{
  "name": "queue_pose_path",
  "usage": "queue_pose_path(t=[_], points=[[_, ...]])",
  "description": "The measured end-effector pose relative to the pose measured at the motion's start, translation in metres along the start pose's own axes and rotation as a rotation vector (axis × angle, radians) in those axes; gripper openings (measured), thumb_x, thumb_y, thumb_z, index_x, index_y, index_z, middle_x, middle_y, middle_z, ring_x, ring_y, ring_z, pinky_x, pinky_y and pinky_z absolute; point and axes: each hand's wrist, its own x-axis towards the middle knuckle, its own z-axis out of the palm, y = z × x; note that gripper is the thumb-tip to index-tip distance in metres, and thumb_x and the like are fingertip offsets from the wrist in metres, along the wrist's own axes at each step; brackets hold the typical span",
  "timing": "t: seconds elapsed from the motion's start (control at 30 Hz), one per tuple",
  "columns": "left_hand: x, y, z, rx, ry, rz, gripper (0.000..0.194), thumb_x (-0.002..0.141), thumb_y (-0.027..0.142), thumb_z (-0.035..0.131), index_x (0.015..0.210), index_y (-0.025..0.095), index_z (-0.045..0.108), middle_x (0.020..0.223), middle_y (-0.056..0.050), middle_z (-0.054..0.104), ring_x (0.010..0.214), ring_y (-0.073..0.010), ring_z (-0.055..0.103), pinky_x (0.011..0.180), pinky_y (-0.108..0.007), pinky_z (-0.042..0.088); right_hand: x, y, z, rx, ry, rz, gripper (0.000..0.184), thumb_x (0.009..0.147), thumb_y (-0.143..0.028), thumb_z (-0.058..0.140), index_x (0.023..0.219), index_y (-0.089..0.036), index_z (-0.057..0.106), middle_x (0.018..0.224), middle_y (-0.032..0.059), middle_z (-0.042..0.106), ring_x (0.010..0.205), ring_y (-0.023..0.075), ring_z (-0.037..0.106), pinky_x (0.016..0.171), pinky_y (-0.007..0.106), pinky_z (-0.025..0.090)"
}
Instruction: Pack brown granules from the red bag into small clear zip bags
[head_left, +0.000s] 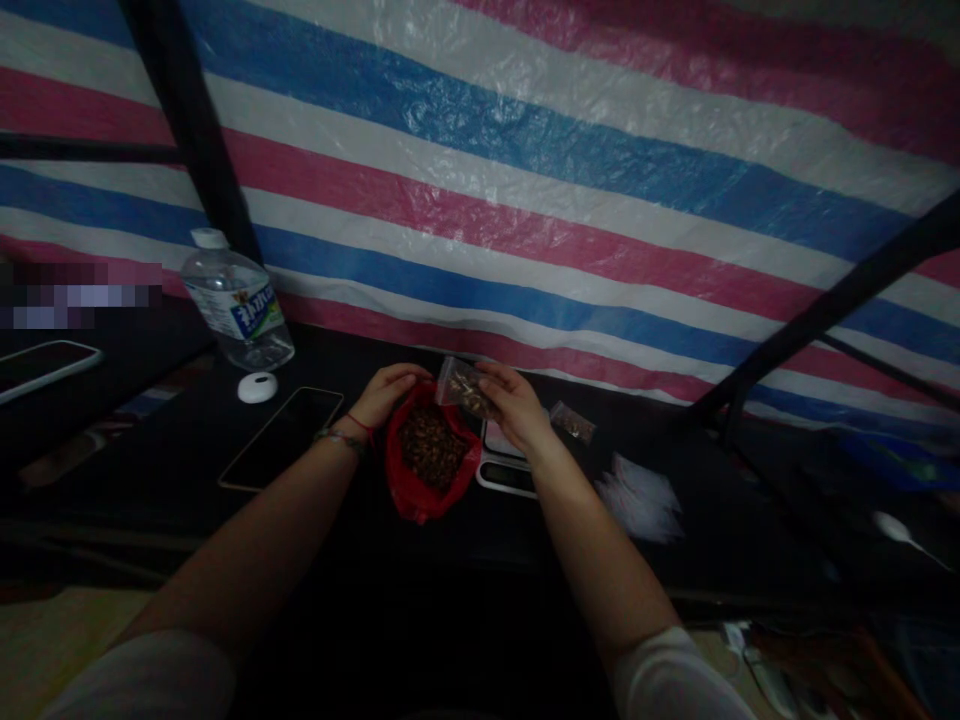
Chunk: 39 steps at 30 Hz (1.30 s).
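A red plastic bag (409, 495) full of small brown pieces stands open on the dark table. My left hand (386, 392) is closed on the bag's far rim. My right hand (514, 405) pinches a small clear packet (461, 385) with some brown pieces in it, just above the bag's right edge. A small white scale (506, 470) lies under my right wrist. Another filled clear packet (574, 425) rests to the right, and a pile of clear packets (641, 495) lies beyond it.
A dark phone (285, 435) lies left of the bag, with a white round case (257, 387) and a water bottle (236, 300) behind it. Another phone (41, 365) sits far left. A striped tarp (562, 180) hangs behind the table. A white spoon (896, 530) lies far right.
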Motion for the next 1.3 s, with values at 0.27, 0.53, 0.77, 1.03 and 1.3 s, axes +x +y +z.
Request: queue_pose_path(t=[0.27, 0.53, 0.77, 1.03, 1.3], points=[[-0.002, 0.013, 0.007, -0.021, -0.003, -0.119, 0.033, 0.065, 0.042, 0.075, 0.077, 0.012, 0.07, 0.074, -0.004, 0.068, 0.067, -0.0154, 0.06, 0.068, -0.027, 0.046, 0.011, 0.041, 0.021, -0.203, 0.15, -0.114, 0.026, 0.067, -0.036, 0.072, 0.088, -0.02, 0.069, 0.08, 0.0003, 0.069, 0.072, 0.0154, 0.062, 0.069, 0.027, 0.049], [-0.005, 0.025, 0.014, 0.089, -0.007, -0.059, 0.032, 0.067, 0.043, 0.071, 0.069, 0.012, 0.068, 0.067, -0.003, 0.065, 0.063, -0.0146, 0.057, 0.063, -0.026, 0.044, -0.006, 0.047, 0.014, -0.341, 0.347, -0.209, 0.025, 0.077, -0.041, 0.062, 0.083, -0.018, 0.072, 0.08, 0.003, 0.071, 0.074, 0.0173, 0.063, 0.07, 0.028, 0.049], [-0.002, 0.027, 0.015, 0.175, 0.035, -0.062, 0.037, 0.066, 0.05, 0.07, 0.073, 0.013, 0.068, 0.068, -0.003, 0.066, 0.063, -0.014, 0.057, 0.063, -0.025, 0.045, -0.005, 0.045, 0.008, -0.343, 0.538, -0.276, 0.031, 0.084, -0.037, 0.05, 0.099, -0.015, 0.065, 0.088, 0.0065, 0.069, 0.072, 0.0166, 0.063, 0.063, 0.028, 0.05], [0.001, 0.037, 0.022, 0.251, 0.096, -0.046, 0.038, 0.066, 0.049, 0.069, 0.08, 0.013, 0.064, 0.075, -0.004, 0.067, 0.067, -0.0148, 0.059, 0.063, -0.025, 0.047, -0.019, 0.031, 0.02, -0.786, 0.383, -0.609, 0.016, 0.084, -0.023, 0.054, 0.087, -0.02, 0.069, 0.086, 0.0053, 0.068, 0.086, 0.0185, 0.061, 0.081, 0.034, 0.049], [-0.003, 0.038, 0.027, 0.212, -0.038, -0.047, 0.029, 0.072, 0.042, 0.066, 0.082, 0.015, 0.06, 0.074, -0.001, 0.065, 0.063, -0.0122, 0.06, 0.059, -0.023, 0.048, -0.02, 0.04, 0.029, -0.869, 0.146, -0.566, 0.029, 0.083, -0.022, 0.058, 0.111, -0.022, 0.066, 0.109, 0.0067, 0.068, 0.102, 0.0191, 0.062, 0.093, 0.034, 0.048]])
